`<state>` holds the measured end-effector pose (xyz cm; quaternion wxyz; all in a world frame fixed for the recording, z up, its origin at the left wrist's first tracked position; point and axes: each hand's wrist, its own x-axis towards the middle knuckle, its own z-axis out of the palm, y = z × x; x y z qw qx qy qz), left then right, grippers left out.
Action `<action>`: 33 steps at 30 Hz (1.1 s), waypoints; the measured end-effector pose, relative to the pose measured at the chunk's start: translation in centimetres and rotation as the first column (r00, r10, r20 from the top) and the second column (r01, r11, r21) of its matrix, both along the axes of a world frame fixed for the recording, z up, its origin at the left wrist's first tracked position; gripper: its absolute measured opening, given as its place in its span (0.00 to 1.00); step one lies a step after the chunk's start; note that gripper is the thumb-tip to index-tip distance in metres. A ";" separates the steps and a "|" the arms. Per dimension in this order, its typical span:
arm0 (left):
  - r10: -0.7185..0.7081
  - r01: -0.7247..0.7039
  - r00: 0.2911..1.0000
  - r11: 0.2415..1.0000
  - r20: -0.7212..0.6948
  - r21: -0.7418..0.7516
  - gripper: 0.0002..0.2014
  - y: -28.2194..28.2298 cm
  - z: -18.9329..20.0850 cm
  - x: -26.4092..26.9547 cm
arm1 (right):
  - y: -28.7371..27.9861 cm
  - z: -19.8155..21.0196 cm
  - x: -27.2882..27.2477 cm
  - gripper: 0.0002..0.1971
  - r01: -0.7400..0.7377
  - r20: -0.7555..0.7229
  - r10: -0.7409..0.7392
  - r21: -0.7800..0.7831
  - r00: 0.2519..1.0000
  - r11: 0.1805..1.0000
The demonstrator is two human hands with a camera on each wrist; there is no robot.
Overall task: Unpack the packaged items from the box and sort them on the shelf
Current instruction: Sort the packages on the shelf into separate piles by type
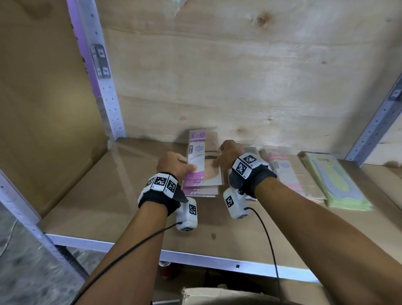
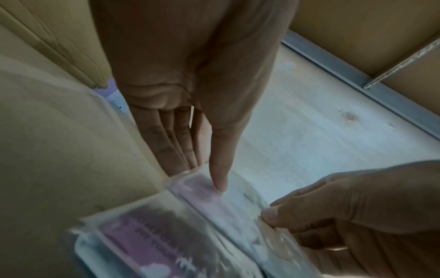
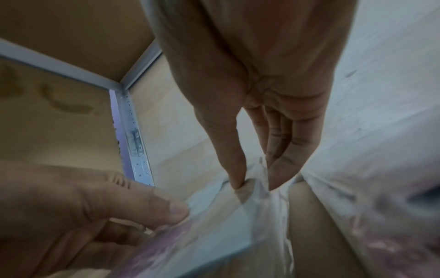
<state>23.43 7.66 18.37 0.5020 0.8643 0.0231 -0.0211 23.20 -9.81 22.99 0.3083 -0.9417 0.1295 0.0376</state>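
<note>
The shelf (image 1: 114, 208) is spanning the head view, a brown board in a pale metal frame with a plywood back panel (image 1: 222, 68) rising behind it. Both forearms are reaching forward over the board, each wrist wearing a strap with black-and-white markers and a white camera unit hanging under it.

The left hand (image 1: 172, 162) is lying at the left edge of the purple packet (image 1: 200, 161), thumb on top of the wrapper and fingers running straight underneath, as the left wrist view shows, so it is pinching the packet's edge. The right hand (image 1: 228, 154) is sitting at the packet's right edge, thumb and fingertips closing on the clear plastic; the right wrist view is showing the wrapper bunching between them. The packet is therefore lying between the two hands, its long side pointing toward the back panel, and resting on a small stack of similar purple packets (image 1: 200, 190) whose near edges are peeking out beneath it.

Further right on the board, a pink stack of packets (image 1: 286, 176) is lying just beside the right wrist, and a green stack of packets (image 1: 339, 183) is lying beyond that.

Below the shelf's front rail, the open top of a cardboard box (image 1: 246, 302) is showing at the lower edge; what is inside it is too dark to tell.
</note>
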 end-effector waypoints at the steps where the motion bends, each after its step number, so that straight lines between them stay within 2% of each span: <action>1: 0.009 -0.009 1.000 1.000 -0.007 0.017 0.11 0.0 -0.2 0.2 | 0.2 -0.3 0.2 0.29 -0.002 -0.019 0.002 -0.013 1.000 1.000; 7: 0.053 -0.036 0.989 0.992 -0.140 0.124 0.19 0.1 -0.5 -0.1 | 1.4 -0.8 0.6 0.30 -0.049 -0.121 0.032 -0.141 0.992 0.989; 12: 0.067 -0.042 0.987 0.985 -0.149 0.165 0.20 0.0 -0.4 -0.3 | 2.0 -1.6 1.1 0.34 -0.111 -0.180 0.069 -0.236 0.981 0.965; 15: 0.060 -0.032 0.987 0.982 -0.147 0.185 0.19 -0.2 -0.6 -0.4 | 2.2 -2.5 1.6 0.27 -0.129 -0.179 0.080 -0.284 0.981 0.950; 18: 0.052 -0.022 0.988 0.980 -0.147 0.198 0.18 -0.3 -0.8 -0.5 | 2.3 -3.2 2.0 0.16 -0.113 -0.152 0.066 -0.325 0.986 0.939; 23: 0.035 0.000 0.990 0.971 -0.140 0.240 0.18 -0.4 -0.9 -0.4 | 2.1 -4.2 2.6 0.21 -0.140 -0.152 0.091 -0.348 0.984 0.927; 27: 0.023 0.015 0.992 0.952 -0.122 0.307 0.17 -0.7 -0.8 -0.3 | 2.4 -4.8 2.6 0.19 -0.116 -0.068 0.098 -0.351 0.993 0.929; 33: -0.008 0.041 0.992 0.966 -0.129 0.255 0.15 -0.2 -0.6 -0.6 | 2.7 -3.9 1.4 0.16 -0.107 -0.021 0.106 -0.347 0.994 0.932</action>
